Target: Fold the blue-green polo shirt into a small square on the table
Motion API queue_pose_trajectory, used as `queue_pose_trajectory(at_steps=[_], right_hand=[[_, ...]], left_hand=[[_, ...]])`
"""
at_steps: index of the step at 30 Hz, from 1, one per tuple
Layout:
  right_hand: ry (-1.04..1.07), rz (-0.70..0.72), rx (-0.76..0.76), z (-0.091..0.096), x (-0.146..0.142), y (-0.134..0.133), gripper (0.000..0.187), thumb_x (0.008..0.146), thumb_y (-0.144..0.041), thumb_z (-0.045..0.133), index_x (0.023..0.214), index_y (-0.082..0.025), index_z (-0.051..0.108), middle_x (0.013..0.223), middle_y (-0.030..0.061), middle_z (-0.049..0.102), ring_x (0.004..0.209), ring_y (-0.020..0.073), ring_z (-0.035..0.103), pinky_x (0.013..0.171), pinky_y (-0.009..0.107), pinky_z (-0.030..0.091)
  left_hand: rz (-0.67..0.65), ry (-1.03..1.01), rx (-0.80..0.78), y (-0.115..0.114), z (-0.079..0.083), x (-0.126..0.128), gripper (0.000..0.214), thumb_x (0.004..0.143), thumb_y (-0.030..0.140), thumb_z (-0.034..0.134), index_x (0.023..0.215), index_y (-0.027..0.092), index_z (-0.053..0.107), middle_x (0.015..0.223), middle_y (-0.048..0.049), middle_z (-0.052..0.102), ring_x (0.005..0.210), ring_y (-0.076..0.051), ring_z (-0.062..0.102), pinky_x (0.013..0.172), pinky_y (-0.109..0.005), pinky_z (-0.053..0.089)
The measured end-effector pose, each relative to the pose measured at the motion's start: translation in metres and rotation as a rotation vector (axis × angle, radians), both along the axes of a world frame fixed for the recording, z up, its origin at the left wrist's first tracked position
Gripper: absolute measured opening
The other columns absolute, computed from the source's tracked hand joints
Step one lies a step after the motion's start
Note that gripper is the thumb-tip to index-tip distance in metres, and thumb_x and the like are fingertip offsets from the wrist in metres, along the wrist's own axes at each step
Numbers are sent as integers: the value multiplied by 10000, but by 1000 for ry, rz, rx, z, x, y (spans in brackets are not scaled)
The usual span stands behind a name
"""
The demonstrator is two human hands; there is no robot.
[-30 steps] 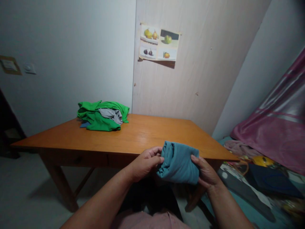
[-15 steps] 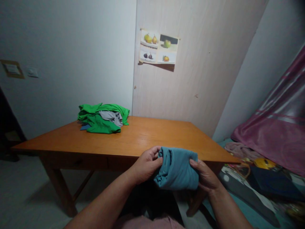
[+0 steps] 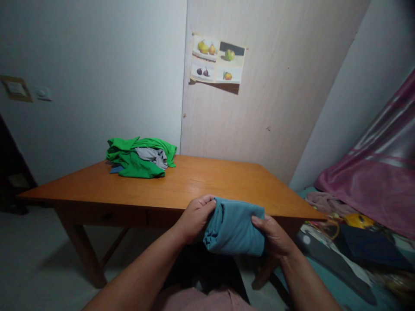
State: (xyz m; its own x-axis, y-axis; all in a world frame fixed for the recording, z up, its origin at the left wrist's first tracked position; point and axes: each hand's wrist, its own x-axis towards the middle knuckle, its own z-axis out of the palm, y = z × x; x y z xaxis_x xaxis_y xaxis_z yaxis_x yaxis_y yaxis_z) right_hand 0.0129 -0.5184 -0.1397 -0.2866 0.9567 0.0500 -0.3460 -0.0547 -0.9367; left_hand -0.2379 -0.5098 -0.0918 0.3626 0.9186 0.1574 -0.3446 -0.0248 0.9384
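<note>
A blue-teal cloth garment [image 3: 238, 226], folded into a compact bundle, is held up in front of the table's near edge. My left hand [image 3: 197, 218] grips its left side, thumb on top by the open folds. On the right edge, my right hand [image 3: 274, 235] is closed with the thumb pressed on the front face and the other fingers hidden behind. Which kind of garment it is, I cannot tell from the folded shape.
A wooden table [image 3: 210, 179] stretches ahead. On its back left lies a crumpled heap of green clothes [image 3: 142, 166] with a grey cloth [image 3: 151, 155] among them. To the right, a bed [image 3: 319, 270] carries assorted items under a pink curtain [image 3: 366, 177]. A fruit poster [image 3: 218, 60] hangs on the wall.
Both hands have shifted slightly left with the folded garment. The view has tipped down a little, and the heap of clothes is unchanged.
</note>
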Motion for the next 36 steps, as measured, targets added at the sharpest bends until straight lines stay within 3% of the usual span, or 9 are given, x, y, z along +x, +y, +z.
queue_pose_trajectory(at_steps=[5, 9, 13, 17, 24, 29, 36], right_hand=[[16, -63, -9, -3, -2, 2, 485, 779, -405, 819, 1185, -164, 706, 1108, 151, 762, 1114, 352, 688, 1028, 542, 478], [3, -100, -8, -6, -5, 4, 492, 775, -423, 822, 1178, -166, 704, 1095, 144, 765, 1088, 349, 697, 997, 535, 502], [-26, -110, 15, -5, -12, 3, 556, 752, -442, 840, 1209, -165, 690, 1101, 142, 762, 1074, 348, 699, 978, 527, 514], [-33, -78, 11, -1, -15, -1, 608, 750, -439, 839, 1266, -171, 658, 1125, 136, 753, 1079, 346, 692, 951, 513, 528], [-36, -35, 25, 5, -18, -6, 532, 789, -426, 802, 1242, -186, 659, 1129, 115, 747, 1022, 311, 701, 906, 463, 538], [-163, -32, 98, 17, -11, -5, 457, 797, -401, 802, 1180, -185, 677, 1086, 93, 745, 935, 259, 693, 866, 406, 531], [-395, 22, 131, 46, -1, 11, 443, 718, -409, 854, 1057, -175, 689, 946, 51, 701, 832, 201, 633, 735, 323, 503]], left_hand=[[90, 44, 35, 5, -6, 0, 332, 858, 497, 670, 807, 174, 611, 773, -11, 623, 749, -168, 579, 781, -305, 481], [92, 54, 50, 2, -9, 0, 456, 906, 634, 553, 888, 183, 617, 875, -42, 647, 846, -196, 598, 843, -331, 489], [168, 160, 109, -1, -14, 2, 528, 792, 599, 739, 1089, 186, 599, 1014, -52, 663, 951, -208, 609, 880, -322, 483], [249, 196, 124, 2, -19, 2, 490, 792, 582, 745, 1021, 174, 599, 961, -42, 661, 909, -200, 604, 829, -304, 481], [214, 99, 86, 5, -18, -4, 447, 825, 584, 713, 982, 187, 579, 866, -9, 640, 759, -153, 584, 740, -279, 479], [72, 150, 92, 8, -10, -21, 444, 803, 518, 765, 1013, 185, 560, 866, -1, 617, 732, -130, 572, 689, -250, 462], [-98, 311, 198, 29, 18, -45, 420, 803, 468, 771, 1024, 191, 544, 826, 25, 568, 697, -111, 542, 627, -223, 419]])
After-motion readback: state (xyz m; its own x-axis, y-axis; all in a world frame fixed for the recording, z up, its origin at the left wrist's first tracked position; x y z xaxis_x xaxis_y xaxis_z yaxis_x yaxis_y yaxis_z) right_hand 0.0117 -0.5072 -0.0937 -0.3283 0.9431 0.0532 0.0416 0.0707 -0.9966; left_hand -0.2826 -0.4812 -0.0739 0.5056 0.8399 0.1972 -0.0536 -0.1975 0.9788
